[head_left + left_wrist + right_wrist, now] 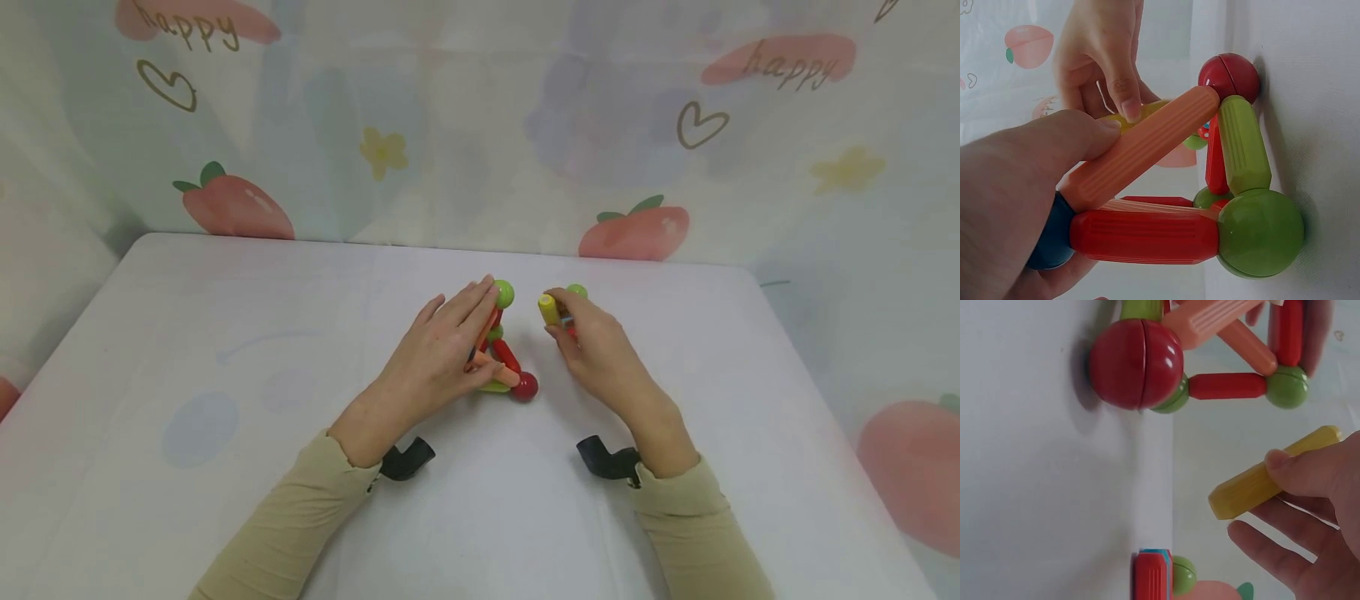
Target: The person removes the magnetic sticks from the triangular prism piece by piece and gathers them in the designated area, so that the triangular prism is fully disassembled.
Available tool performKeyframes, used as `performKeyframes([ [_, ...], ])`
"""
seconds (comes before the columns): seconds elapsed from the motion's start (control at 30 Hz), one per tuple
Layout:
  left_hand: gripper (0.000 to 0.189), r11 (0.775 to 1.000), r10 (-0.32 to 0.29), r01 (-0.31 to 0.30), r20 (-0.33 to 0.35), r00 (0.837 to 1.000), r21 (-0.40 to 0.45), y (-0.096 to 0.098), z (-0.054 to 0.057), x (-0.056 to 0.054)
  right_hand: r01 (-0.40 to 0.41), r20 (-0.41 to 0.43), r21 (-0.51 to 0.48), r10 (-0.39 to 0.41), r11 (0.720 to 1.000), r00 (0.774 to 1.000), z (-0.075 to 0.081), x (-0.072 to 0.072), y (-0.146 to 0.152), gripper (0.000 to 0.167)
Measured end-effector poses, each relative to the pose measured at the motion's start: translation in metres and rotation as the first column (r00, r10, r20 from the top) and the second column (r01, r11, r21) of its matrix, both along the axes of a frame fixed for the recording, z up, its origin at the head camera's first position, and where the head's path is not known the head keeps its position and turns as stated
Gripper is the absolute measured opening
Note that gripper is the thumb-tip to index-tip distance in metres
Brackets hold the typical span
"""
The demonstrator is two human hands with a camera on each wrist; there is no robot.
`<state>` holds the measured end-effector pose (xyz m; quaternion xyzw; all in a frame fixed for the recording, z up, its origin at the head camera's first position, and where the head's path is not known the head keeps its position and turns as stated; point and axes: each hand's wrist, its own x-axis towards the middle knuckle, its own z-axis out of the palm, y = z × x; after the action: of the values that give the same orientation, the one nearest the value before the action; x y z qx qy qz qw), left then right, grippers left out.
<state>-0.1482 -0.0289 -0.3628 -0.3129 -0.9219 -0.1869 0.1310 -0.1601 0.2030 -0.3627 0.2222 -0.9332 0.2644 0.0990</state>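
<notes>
Left hand (442, 346) grips the frame (507, 357) (steadying it, likely) toward the desk's (247, 333) far edge; right hand (606, 350) pinches a yellow rod (1244, 492).

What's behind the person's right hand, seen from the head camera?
Beyond the right hand, part of a green ball and bits of a red piece and something blue show. The hand covers the rest there.
</notes>
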Motion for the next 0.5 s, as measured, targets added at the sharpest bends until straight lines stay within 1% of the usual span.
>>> performKeyframes([
  [0.13,0.083,1.000,-0.003,0.003,0.001,1.000,-0.004,0.000,0.001,0.000,0.027,0.036,-0.012,-0.026,1.000,0.999,0.002,0.000,0.005,0.040],
  [0.27,0.082,1.000,-0.006,0.006,0.004,1.000,0.001,0.000,0.001,0.001,0.041,0.031,0.025,-0.042,0.999,0.999,0.004,0.001,0.013,0.036],
  [0.5,0.083,1.000,-0.001,0.001,0.025,1.000,0.003,-0.001,0.002,0.001,0.037,-0.066,0.066,-0.033,0.997,0.997,0.002,-0.001,0.032,0.034],
])
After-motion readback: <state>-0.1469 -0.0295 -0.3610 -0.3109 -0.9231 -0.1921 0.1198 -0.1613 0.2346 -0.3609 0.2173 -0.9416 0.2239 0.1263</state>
